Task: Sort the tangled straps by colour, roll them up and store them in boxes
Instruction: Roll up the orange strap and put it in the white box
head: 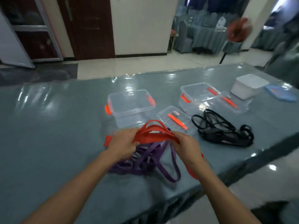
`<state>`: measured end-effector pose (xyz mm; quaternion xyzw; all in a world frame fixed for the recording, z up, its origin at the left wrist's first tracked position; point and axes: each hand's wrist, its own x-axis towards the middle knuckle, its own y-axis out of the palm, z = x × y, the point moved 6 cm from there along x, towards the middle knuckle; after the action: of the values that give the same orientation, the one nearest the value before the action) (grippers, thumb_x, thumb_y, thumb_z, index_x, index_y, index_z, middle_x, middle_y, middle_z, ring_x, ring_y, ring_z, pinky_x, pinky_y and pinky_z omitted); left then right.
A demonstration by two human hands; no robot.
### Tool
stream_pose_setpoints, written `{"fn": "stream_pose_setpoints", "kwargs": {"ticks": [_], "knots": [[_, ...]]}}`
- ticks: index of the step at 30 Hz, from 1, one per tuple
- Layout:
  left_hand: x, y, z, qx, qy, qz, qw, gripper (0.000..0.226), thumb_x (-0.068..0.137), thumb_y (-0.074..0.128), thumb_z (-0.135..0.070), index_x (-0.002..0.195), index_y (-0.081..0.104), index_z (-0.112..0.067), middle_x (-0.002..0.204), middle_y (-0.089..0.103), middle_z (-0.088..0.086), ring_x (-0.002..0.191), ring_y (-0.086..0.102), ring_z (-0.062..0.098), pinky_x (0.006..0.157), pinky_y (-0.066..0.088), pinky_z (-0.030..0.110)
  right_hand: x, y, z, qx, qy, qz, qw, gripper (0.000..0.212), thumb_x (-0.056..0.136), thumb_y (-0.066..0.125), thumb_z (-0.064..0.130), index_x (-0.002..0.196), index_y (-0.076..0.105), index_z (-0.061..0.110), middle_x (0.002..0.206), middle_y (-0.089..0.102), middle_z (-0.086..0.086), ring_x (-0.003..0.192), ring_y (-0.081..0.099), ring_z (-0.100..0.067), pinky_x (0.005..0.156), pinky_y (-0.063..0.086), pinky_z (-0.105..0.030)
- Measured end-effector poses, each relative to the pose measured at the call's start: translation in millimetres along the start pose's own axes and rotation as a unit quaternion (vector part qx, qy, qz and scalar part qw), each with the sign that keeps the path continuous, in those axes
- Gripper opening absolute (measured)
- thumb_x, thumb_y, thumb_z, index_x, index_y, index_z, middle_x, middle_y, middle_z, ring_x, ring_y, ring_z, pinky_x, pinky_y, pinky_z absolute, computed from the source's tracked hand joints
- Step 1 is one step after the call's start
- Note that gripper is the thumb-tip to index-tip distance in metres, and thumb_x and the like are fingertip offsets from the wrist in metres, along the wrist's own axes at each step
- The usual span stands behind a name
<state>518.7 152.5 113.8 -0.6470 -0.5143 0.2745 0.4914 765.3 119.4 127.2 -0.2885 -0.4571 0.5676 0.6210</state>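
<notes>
Both hands, left hand (123, 143) and right hand (186, 145), grasp the orange strap (152, 136) at frame centre; best lifted clear of the purple straps (145, 160) before rolling

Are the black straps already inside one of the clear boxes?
No, the black straps lie in a loose heap on the table, in front of the nearest clear box and outside it.

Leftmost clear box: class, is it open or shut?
Open: the box has no lid on; a lid lies flat beside it.
</notes>
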Motion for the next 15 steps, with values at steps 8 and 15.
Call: {"fn": "stream_pose_setpoints", "kwargs": {"ticks": [8,15], "knots": [[69.4,62.2,-162.3,-0.015,0.113,0.034,0.993,0.043,0.082,0.067,-0.038,0.123,0.057,-0.029,0.119,0.069,0.002,0.11,0.063,0.031,0.086,0.048,0.039,-54.0,-81.6,-141.9,-0.01,0.116,-0.07,0.991,0.024,0.095,0.057,0.042,0.117,0.062,0.033,0.096,0.069,0.006,0.09,0.066,-0.02,0.07,0.051,-0.037],[118.4,133.0,-265.2,-0.042,0.192,0.094,0.976,0.047,0.079,0.065,-0.047,0.123,0.053,-0.038,0.115,0.071,-0.006,0.106,0.066,0.026,0.083,0.051,0.037,-88.1,-130.3,-245.4,-0.024,0.193,-0.098,0.976,0.025,0.095,0.059,0.04,0.119,0.062,0.038,0.101,0.07,0.012,0.091,0.066,-0.014,0.072,0.053,-0.034]]}}
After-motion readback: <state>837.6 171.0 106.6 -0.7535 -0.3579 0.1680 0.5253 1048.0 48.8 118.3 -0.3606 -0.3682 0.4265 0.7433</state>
